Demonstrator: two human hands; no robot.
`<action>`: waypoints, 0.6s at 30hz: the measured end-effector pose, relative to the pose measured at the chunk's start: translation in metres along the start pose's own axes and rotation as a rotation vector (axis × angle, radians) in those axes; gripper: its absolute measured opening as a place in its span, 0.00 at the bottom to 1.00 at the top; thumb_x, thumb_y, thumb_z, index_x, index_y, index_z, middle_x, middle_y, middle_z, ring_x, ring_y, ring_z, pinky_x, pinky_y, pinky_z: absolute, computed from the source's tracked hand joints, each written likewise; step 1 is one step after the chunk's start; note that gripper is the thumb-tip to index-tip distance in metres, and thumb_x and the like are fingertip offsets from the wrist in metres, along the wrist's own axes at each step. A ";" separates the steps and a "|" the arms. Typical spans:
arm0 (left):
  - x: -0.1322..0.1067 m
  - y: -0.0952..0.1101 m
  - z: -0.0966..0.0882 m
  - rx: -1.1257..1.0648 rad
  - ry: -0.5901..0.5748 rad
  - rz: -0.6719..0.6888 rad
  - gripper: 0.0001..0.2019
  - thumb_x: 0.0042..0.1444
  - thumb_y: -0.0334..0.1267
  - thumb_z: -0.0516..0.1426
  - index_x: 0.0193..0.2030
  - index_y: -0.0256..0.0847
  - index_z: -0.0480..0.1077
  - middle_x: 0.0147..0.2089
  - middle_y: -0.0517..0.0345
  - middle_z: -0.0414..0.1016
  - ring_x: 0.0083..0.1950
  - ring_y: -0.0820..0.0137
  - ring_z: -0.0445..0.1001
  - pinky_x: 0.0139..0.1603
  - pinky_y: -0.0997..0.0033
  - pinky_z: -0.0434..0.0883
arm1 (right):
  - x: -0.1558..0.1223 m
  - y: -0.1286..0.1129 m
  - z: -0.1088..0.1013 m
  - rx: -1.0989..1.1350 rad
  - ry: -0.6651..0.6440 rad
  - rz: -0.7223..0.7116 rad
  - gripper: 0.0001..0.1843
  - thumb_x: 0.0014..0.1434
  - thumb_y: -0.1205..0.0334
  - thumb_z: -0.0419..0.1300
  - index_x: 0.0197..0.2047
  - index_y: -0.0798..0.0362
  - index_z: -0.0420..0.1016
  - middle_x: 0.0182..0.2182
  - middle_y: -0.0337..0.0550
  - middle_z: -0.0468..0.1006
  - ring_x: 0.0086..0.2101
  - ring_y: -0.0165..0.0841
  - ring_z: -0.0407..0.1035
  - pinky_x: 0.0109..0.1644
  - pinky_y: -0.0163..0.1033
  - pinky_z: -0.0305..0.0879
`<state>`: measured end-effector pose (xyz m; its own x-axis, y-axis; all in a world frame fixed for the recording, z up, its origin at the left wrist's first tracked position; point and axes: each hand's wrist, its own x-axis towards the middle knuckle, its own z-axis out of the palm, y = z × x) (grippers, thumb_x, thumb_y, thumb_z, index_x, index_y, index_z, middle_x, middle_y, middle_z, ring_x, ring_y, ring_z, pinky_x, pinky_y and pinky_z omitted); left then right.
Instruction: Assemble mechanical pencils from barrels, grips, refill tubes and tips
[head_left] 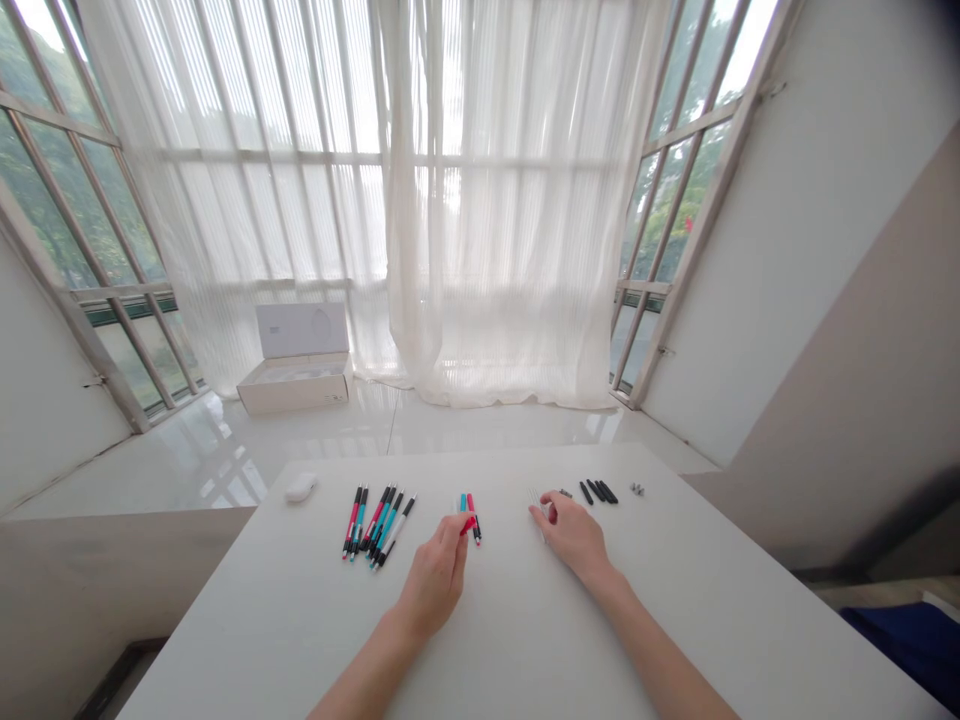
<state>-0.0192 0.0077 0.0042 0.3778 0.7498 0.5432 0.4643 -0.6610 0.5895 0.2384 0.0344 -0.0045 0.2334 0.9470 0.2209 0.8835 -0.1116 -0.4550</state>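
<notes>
My left hand [439, 570] is closed in a pinch around a pink pen barrel [468, 525], most of it hidden by the fingers. Just beyond it lie a blue pen barrel [463, 502] and another pink barrel [471, 502] with a black part. My right hand [576, 535] is low over the table, thumb and forefinger curved but apart at the tips. Thin, pale pen refills [533, 495] lie at those fingertips, partly covered. Small dark parts [565, 494], perhaps springs, show behind its knuckles. Several black rubber grips [601, 491] lie to its right.
Several click pens [384, 522] in pink, blue and white with black lie left of my left hand. A white earbud case [301, 487] sits at the table's far left. Small metal tips [637, 489] lie far right. An open white box [296, 388] stands on the sill before the curtain.
</notes>
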 end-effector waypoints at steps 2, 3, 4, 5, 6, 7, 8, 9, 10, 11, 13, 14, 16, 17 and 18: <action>0.000 -0.001 0.000 0.038 -0.024 0.003 0.16 0.69 0.37 0.42 0.59 0.44 0.60 0.42 0.53 0.74 0.34 0.70 0.73 0.36 0.73 0.70 | 0.000 -0.001 0.000 0.000 -0.004 -0.015 0.08 0.59 0.57 0.56 0.36 0.51 0.73 0.26 0.39 0.75 0.27 0.32 0.68 0.28 0.35 0.51; -0.001 -0.001 0.001 0.051 -0.032 0.009 0.16 0.69 0.38 0.42 0.59 0.45 0.60 0.41 0.54 0.74 0.33 0.71 0.72 0.35 0.74 0.69 | 0.000 -0.002 0.000 0.002 -0.006 -0.023 0.07 0.59 0.58 0.56 0.35 0.51 0.73 0.27 0.39 0.75 0.28 0.32 0.67 0.29 0.35 0.51; -0.001 -0.002 0.001 0.058 -0.038 0.016 0.16 0.69 0.38 0.42 0.60 0.45 0.60 0.40 0.55 0.74 0.32 0.71 0.72 0.34 0.75 0.69 | 0.000 -0.003 0.000 0.004 -0.008 -0.032 0.07 0.59 0.59 0.56 0.35 0.51 0.73 0.27 0.39 0.75 0.28 0.32 0.67 0.29 0.35 0.51; -0.001 -0.002 0.001 0.060 -0.043 0.021 0.16 0.69 0.38 0.42 0.60 0.45 0.60 0.38 0.56 0.74 0.32 0.71 0.73 0.33 0.75 0.69 | -0.001 -0.004 -0.001 0.008 -0.011 -0.041 0.07 0.59 0.60 0.55 0.34 0.51 0.73 0.27 0.39 0.75 0.28 0.32 0.67 0.29 0.35 0.51; -0.001 -0.002 0.002 0.061 -0.045 0.019 0.16 0.68 0.39 0.42 0.60 0.45 0.59 0.37 0.56 0.75 0.31 0.71 0.73 0.33 0.76 0.69 | -0.001 -0.004 -0.001 0.013 -0.013 -0.051 0.07 0.59 0.60 0.55 0.34 0.51 0.73 0.28 0.39 0.75 0.28 0.32 0.67 0.29 0.35 0.52; -0.001 -0.003 0.002 0.062 -0.047 0.010 0.16 0.68 0.39 0.42 0.60 0.45 0.59 0.36 0.57 0.75 0.31 0.71 0.73 0.33 0.76 0.68 | -0.001 -0.005 -0.001 0.020 -0.017 -0.061 0.07 0.59 0.61 0.55 0.34 0.51 0.73 0.28 0.39 0.75 0.28 0.32 0.67 0.30 0.35 0.52; -0.002 -0.003 0.003 0.066 -0.049 -0.006 0.16 0.68 0.39 0.42 0.59 0.45 0.59 0.34 0.58 0.75 0.30 0.71 0.73 0.32 0.76 0.68 | -0.001 -0.006 -0.001 0.027 -0.020 -0.072 0.06 0.59 0.61 0.55 0.34 0.51 0.73 0.28 0.39 0.76 0.28 0.31 0.67 0.30 0.35 0.52; -0.002 -0.002 0.003 0.072 -0.052 -0.027 0.15 0.68 0.38 0.42 0.58 0.44 0.59 0.33 0.59 0.75 0.29 0.71 0.73 0.31 0.76 0.68 | -0.002 -0.006 -0.001 0.035 -0.023 -0.083 0.06 0.59 0.62 0.55 0.34 0.50 0.73 0.28 0.39 0.76 0.29 0.31 0.67 0.30 0.35 0.52; -0.002 -0.002 0.003 0.077 -0.055 -0.050 0.14 0.68 0.38 0.42 0.57 0.43 0.60 0.32 0.59 0.74 0.29 0.71 0.73 0.31 0.76 0.67 | -0.002 -0.006 -0.001 0.043 -0.025 -0.093 0.06 0.59 0.62 0.55 0.34 0.50 0.73 0.29 0.39 0.76 0.29 0.31 0.67 0.30 0.35 0.52; -0.002 -0.001 0.004 0.081 -0.058 -0.069 0.13 0.68 0.38 0.43 0.55 0.43 0.60 0.31 0.60 0.74 0.28 0.71 0.73 0.31 0.75 0.67 | -0.002 -0.006 -0.001 0.052 -0.027 -0.101 0.06 0.59 0.62 0.55 0.34 0.50 0.73 0.29 0.39 0.76 0.29 0.31 0.67 0.30 0.35 0.52; -0.002 0.000 0.003 0.080 -0.062 -0.093 0.11 0.68 0.38 0.43 0.53 0.42 0.60 0.31 0.59 0.74 0.29 0.70 0.73 0.31 0.75 0.67 | -0.001 -0.006 -0.001 0.069 -0.028 -0.113 0.06 0.58 0.62 0.55 0.34 0.50 0.73 0.29 0.40 0.76 0.29 0.32 0.67 0.31 0.35 0.53; -0.001 0.001 0.003 0.076 -0.063 -0.094 0.11 0.68 0.38 0.43 0.53 0.42 0.60 0.32 0.59 0.74 0.29 0.70 0.74 0.31 0.75 0.67 | -0.001 -0.006 -0.001 0.078 -0.027 -0.117 0.07 0.59 0.62 0.55 0.34 0.50 0.73 0.29 0.40 0.76 0.29 0.32 0.67 0.31 0.35 0.54; -0.001 0.002 0.002 0.068 -0.065 -0.075 0.11 0.68 0.37 0.43 0.52 0.41 0.60 0.33 0.57 0.74 0.30 0.69 0.74 0.32 0.74 0.67 | -0.001 -0.007 -0.003 0.101 -0.026 -0.126 0.08 0.59 0.61 0.54 0.35 0.51 0.74 0.29 0.41 0.76 0.29 0.33 0.67 0.32 0.36 0.55; 0.000 0.002 0.002 0.068 -0.064 -0.058 0.11 0.68 0.36 0.43 0.52 0.41 0.61 0.34 0.56 0.75 0.31 0.69 0.74 0.32 0.74 0.67 | -0.002 -0.009 -0.005 0.109 -0.023 -0.132 0.09 0.60 0.60 0.53 0.36 0.51 0.74 0.30 0.41 0.76 0.29 0.33 0.67 0.33 0.36 0.57; 0.000 0.002 0.002 0.074 -0.063 -0.040 0.11 0.68 0.36 0.43 0.52 0.41 0.61 0.35 0.55 0.75 0.32 0.69 0.74 0.32 0.74 0.68 | -0.003 -0.012 -0.007 0.130 -0.023 -0.144 0.10 0.60 0.58 0.53 0.36 0.51 0.74 0.30 0.41 0.76 0.29 0.33 0.67 0.33 0.37 0.58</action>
<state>-0.0166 0.0067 0.0036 0.4059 0.7775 0.4803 0.5370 -0.6282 0.5631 0.2302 0.0307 0.0059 0.0976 0.9571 0.2730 0.8466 0.0643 -0.5283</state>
